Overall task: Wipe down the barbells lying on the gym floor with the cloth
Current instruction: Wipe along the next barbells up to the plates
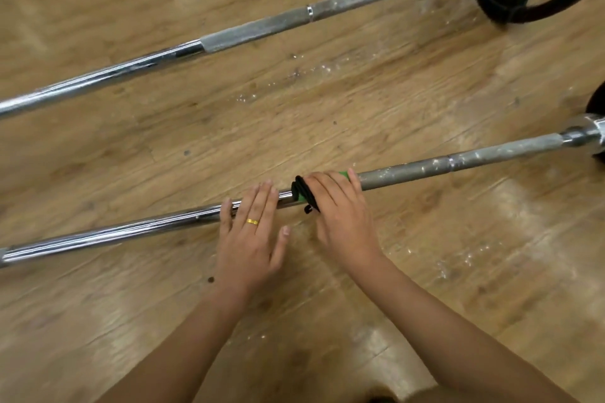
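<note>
cloth (302, 194): we mostly lose it under the right hand (340, 209)
near barbell (131, 232): both ends run off frame
plate (523, 0): cut off, top right

hands (294, 222) on barbell (425, 170), cloth (304, 195)

Near barbell (425, 171) and far barbell (262, 28) lie on wooden floor (131, 157).

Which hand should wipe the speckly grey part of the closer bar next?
Right. The right hand grips the green-and-black cloth on the near steel barbell, next to that speckled stretch; the left hand only rests flat, clothless.
</note>
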A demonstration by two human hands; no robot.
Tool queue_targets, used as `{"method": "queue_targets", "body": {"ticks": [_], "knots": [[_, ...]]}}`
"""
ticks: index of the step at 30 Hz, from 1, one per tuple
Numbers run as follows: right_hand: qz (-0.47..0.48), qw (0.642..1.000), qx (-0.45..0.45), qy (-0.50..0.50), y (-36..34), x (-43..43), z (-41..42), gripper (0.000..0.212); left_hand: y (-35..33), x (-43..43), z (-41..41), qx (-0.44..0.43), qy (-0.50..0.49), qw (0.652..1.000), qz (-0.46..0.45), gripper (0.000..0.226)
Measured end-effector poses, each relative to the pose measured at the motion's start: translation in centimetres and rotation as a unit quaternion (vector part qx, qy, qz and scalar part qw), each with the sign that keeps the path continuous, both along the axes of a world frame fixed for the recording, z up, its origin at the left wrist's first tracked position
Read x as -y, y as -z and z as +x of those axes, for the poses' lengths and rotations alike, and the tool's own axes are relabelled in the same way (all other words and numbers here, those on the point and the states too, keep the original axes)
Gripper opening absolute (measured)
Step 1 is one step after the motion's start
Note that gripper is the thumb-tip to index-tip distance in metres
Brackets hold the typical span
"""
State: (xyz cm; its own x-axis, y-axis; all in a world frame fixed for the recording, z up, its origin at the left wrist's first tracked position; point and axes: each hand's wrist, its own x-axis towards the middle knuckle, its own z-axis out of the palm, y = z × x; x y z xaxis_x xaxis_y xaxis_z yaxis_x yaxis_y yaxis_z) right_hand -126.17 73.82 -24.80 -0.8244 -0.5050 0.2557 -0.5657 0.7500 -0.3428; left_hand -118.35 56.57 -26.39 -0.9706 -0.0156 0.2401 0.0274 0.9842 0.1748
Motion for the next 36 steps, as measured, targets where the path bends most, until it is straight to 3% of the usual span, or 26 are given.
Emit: {"method": "queue_targets", "body": {"ticks": [5, 13, 20, 26, 32, 36], "knots": [[-0.041, 0.999, -0.031, 0.017, 0.9, 0.4, 0.3, 0.047, 0.8, -0.1, -0.3, -0.027, -0.002, 1.000, -0.005, 0.056], [0.019, 1.000, -0.019, -0.008, -0.1, -0.8, 0.1, 0.051, 0.5, -0.5, -0.3, -0.022, -0.012, 1.000, 0.000, 0.056], [-0.007, 0.996, 0.028, 0.081, -0.3, -0.4, 0.7, 0.049, 0.2, -2.0, -1.0, 0.006, -0.054, 0.999, -0.005, 0.060], [0.067, 0.998, 0.001, -0.002, -0.6, -2.1, -0.4, 0.058, -0.1, -1.7, -0.7, 0.022, -0.041, 0.999, -0.013, 0.061], [0.018, 0.992, 0.048, 0.112, -0.6, -1.1, 0.6, 0.048, -0.3, -1.9, -0.4, 0.032, -0.042, 0.999, -0.010, 0.064], [0.048, 0.996, 0.044, 0.056, -0.7, -2.3, 0.3, 0.053, -0.5, -1.9, 0.0, 0.041, -0.038, 0.998, -0.008, 0.064]]}}
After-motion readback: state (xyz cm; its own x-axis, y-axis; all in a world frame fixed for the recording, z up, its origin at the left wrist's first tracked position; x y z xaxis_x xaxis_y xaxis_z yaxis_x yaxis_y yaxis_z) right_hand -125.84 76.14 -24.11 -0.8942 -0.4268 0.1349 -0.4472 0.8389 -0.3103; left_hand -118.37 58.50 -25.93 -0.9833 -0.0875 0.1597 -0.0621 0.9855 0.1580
